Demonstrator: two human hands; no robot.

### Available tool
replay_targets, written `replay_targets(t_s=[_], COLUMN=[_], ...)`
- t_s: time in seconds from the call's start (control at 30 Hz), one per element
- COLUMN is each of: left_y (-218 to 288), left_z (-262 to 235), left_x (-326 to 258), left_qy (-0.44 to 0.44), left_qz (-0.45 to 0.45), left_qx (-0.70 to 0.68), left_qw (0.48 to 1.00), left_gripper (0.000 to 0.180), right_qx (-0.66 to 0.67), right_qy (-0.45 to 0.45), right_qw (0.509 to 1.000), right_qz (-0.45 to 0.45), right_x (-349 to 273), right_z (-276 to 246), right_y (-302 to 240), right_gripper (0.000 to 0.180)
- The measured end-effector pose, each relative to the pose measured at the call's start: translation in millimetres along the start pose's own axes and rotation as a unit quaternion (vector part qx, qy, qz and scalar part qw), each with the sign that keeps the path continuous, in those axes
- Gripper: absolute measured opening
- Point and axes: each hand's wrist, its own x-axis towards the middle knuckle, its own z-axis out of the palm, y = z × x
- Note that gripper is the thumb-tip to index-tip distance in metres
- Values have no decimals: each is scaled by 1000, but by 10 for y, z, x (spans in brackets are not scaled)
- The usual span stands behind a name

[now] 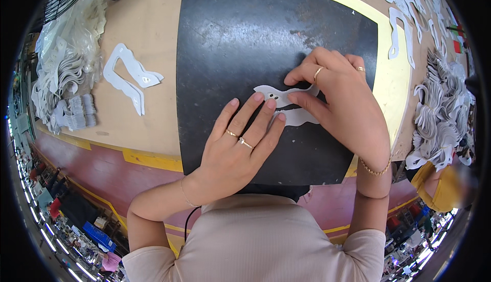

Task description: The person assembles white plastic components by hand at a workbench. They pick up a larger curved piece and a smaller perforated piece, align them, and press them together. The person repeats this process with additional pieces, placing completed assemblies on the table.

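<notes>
Ribbed beige shirt (245,241) cloth fills the lower centre of the frame. Above it, a black mat (230,41) spans the middle. The left hand (231,154) lies outstretched, fingertips on a white cut piece (281,92) just right of centre; the right hand (341,95) curls thumb and forefinger at it, whether pinching I cannot tell.

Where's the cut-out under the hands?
In the head view, the white cut-out lies on the black mat, a little below the mat's middle, with the left hand over its left part and the right hand at its right end.
</notes>
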Motion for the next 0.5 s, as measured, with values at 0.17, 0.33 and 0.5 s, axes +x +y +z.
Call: replay_targets(t_s=[0.17, 0.33, 0.5], left_y=[24, 77, 82], left_z=[8, 6, 1], left_x=[-3, -5, 0], left_qy=[6, 0, -5], left_qz=[1, -18, -20], left_qx=[13, 18, 13], left_qw=[1000, 1000, 1000], left_gripper=[36, 38, 37], right_qx=[15, 23, 20], right_qy=[-8, -18, -21], right_qw=[1000, 999, 999], right_qz=[-22, -18, -14], right_x=[64, 99, 115], right_z=[69, 68, 80], right_y=[59, 55, 70], right_gripper=[13, 10, 10])
